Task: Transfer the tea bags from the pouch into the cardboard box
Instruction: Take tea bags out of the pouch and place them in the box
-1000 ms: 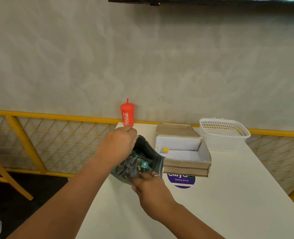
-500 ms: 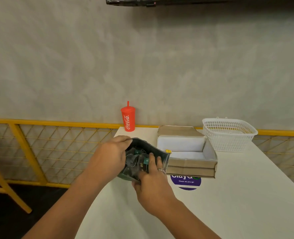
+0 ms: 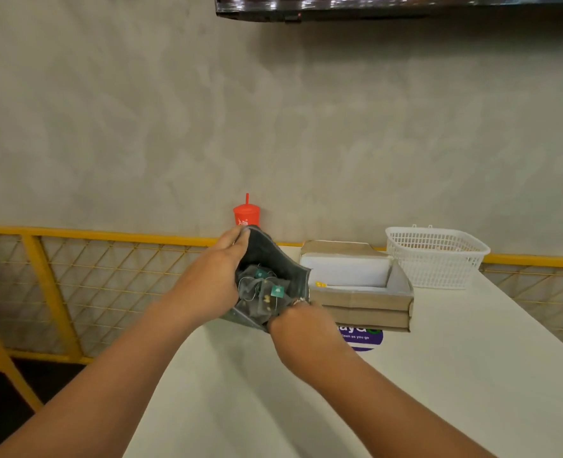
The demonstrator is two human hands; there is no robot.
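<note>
Raised since before, the pouch is gaping; left hand is gripping its far rim, right hand pinching the near edge (tea bags inside).

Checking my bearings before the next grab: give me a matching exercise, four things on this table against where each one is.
Things:
1 pouch
2 cardboard box
3 red cup
4 white basket

Places:
a farthest back, partly hidden behind the pouch
b far right, to the right of the box
c gripped at its top edge by the left hand
d open, between pouch and basket

Pairs: 1-c, 2-d, 3-a, 4-b
</note>
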